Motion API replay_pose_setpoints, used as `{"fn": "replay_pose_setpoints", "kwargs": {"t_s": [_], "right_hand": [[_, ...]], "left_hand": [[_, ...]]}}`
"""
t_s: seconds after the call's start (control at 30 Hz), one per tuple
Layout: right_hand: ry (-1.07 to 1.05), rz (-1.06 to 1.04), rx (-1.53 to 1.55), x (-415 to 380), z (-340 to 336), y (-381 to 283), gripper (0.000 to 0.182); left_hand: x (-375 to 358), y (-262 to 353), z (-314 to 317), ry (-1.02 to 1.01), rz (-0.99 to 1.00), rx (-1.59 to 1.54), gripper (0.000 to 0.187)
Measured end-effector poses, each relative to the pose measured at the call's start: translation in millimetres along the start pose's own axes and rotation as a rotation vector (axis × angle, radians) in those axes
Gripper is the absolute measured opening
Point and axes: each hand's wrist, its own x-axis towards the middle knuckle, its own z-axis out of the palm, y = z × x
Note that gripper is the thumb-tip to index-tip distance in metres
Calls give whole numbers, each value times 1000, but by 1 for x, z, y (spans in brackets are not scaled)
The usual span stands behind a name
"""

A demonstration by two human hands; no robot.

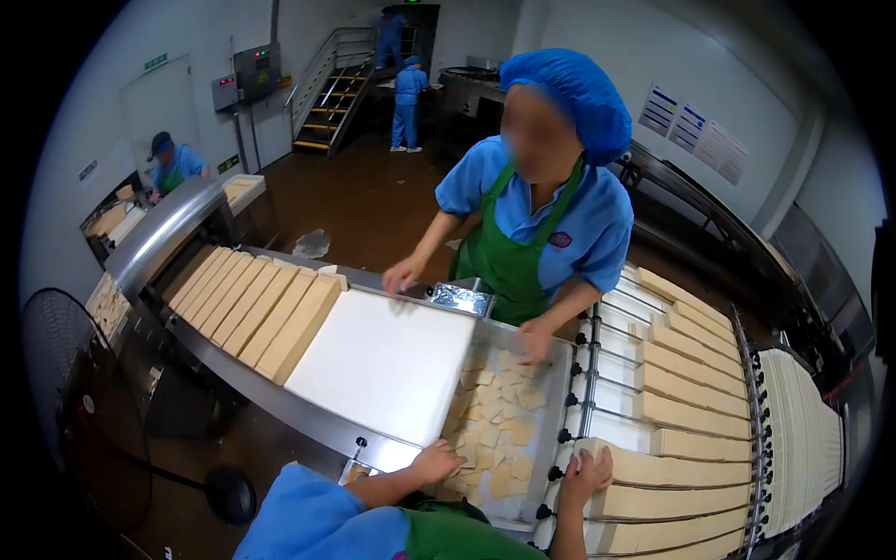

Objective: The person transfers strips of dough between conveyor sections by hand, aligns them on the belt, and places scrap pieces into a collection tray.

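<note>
My left hand (437, 464) is at the near left edge of a tray (557, 373) of broken flat pieces (499, 434); its fingers are bent together, and whether they hold a piece is too small to tell. On the right, my right hand (588, 471) rests with spread fingers on the left end of a long row of pale stacked sheets (672, 469). More such rows lie side by side in lanes behind it. Left of the tray is a white belt (383, 359) with upright pale blocks (252, 303) lined up at its far end.
A co-worker in a blue cap and green apron (509, 247) stands across the line, one hand over the tray. A metal box (462, 299) sits at the belt's far edge. Black knobs (566, 435) line the lanes. A fan (79, 401) stands at the left.
</note>
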Motion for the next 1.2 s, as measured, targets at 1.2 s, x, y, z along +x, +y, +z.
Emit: {"fn": "replay_pose_setpoints", "kwargs": {"t_s": [1.2], "right_hand": [[-2,-2,-99,-8,17,21,28]], "left_hand": [[-7,-9,15,-184,110,-13,12]]}}
